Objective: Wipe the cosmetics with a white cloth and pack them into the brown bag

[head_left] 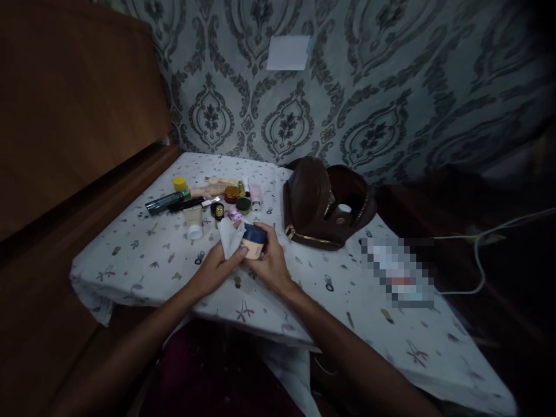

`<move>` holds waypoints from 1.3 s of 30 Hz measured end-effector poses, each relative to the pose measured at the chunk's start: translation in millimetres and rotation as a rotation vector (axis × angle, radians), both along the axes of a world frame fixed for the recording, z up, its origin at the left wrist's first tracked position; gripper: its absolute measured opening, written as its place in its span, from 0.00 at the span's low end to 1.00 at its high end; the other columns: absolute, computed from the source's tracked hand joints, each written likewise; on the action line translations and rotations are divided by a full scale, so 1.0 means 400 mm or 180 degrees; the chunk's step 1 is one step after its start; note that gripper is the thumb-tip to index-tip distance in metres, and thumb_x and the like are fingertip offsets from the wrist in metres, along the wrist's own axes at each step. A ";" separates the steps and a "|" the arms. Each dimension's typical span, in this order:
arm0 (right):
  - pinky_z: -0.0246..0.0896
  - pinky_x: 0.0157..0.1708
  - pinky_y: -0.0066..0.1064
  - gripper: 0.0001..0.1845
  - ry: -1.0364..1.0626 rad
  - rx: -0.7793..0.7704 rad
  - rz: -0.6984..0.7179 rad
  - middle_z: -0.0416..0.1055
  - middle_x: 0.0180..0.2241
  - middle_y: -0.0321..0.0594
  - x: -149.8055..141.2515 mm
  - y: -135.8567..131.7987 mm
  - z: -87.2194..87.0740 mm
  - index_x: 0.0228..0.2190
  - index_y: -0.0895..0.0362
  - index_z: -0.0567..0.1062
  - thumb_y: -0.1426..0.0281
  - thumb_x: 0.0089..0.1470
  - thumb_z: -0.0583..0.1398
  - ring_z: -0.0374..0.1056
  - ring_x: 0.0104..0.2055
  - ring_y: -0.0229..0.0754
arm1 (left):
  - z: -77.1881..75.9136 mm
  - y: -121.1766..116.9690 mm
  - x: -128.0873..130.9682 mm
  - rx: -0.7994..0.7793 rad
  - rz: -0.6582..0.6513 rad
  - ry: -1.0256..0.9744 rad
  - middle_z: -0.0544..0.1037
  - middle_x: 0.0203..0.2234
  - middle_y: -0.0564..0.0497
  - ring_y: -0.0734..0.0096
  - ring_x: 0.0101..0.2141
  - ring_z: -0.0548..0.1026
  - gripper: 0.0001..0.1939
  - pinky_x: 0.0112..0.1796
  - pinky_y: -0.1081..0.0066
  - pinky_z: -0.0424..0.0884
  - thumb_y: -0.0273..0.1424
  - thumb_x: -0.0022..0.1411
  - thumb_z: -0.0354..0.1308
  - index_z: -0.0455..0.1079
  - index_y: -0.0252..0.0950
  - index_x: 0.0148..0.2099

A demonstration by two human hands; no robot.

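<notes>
My right hand [273, 263] is wrapped round a small jar [253, 242] with a dark blue lid and a peach body, held just above the table. My left hand [216, 265] pinches a white tissue [230, 236] pressed against the jar's left side. Both hands meet over the middle of the table [143, 255], which is covered with a white patterned cloth.
Several cosmetics lie behind the hands: a dark green tube [167, 201], a yellow-capped pot [179, 183], a beige tube [193, 221], small jars [231, 193]. An open brown bag [324, 205] stands to the right. A white cable [480, 260] hangs at far right. Wooden furniture [65, 116] rises on the left.
</notes>
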State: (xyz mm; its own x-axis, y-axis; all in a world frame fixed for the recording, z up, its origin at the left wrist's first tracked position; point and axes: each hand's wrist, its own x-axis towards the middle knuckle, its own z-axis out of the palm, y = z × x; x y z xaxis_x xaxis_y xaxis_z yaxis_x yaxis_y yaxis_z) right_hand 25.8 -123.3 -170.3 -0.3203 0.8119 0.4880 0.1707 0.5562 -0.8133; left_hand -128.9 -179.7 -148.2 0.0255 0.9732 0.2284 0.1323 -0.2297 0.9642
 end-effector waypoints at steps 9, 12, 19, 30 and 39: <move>0.68 0.53 0.44 0.34 -0.0017 0.0044 0.0233 0.69 0.54 0.49 -0.012 -0.016 -0.014 0.59 0.56 0.61 0.71 0.50 0.61 0.69 0.53 0.50 | 0.013 -0.004 0.034 0.0460 0.0266 0.0665 0.60 0.68 0.41 0.55 0.71 0.49 0.33 0.69 0.54 0.43 0.50 0.73 0.41 0.57 0.36 0.70; 0.69 0.54 0.43 0.42 0.0232 -0.0299 0.0515 0.61 0.62 0.52 -0.018 -0.022 -0.011 0.64 0.55 0.55 0.69 0.50 0.63 0.66 0.59 0.50 | 0.029 0.006 0.039 0.0490 0.0515 0.0536 0.61 0.68 0.41 0.57 0.69 0.54 0.30 0.69 0.57 0.45 0.47 0.73 0.43 0.60 0.35 0.68; 0.74 0.43 0.40 0.41 0.0802 -0.0828 0.0300 0.69 0.54 0.45 -0.018 -0.013 0.004 0.56 0.49 0.63 0.62 0.42 0.71 0.73 0.47 0.48 | 0.017 0.024 0.030 -0.0109 0.0593 -0.0438 0.78 0.54 0.45 0.55 0.60 0.69 0.26 0.63 0.56 0.60 0.50 0.70 0.48 0.73 0.39 0.58; 0.69 0.50 0.43 0.25 -0.0083 0.0487 -0.0328 0.70 0.47 0.45 -0.004 -0.014 -0.009 0.54 0.54 0.67 0.72 0.53 0.58 0.69 0.50 0.48 | 0.027 -0.011 0.060 0.0825 0.0640 0.1493 0.58 0.66 0.38 0.53 0.67 0.55 0.28 0.66 0.51 0.54 0.38 0.71 0.50 0.56 0.39 0.70; 0.72 0.33 0.35 0.40 0.0136 0.0072 -0.0122 0.66 0.45 0.43 -0.003 -0.013 -0.003 0.61 0.51 0.64 0.65 0.47 0.68 0.67 0.40 0.45 | 0.031 0.031 0.040 -0.0060 0.0762 -0.0501 0.78 0.44 0.44 0.56 0.46 0.77 0.24 0.51 0.58 0.72 0.41 0.56 0.65 0.70 0.34 0.52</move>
State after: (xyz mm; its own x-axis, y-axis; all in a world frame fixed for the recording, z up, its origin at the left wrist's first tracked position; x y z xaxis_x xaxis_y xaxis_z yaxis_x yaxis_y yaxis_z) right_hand 24.6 -128.5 -171.6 -0.2676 0.8118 0.5190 0.1576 0.5683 -0.8076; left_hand -112.8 -167.2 -135.8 -0.2399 0.9514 0.1932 0.0290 -0.1919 0.9810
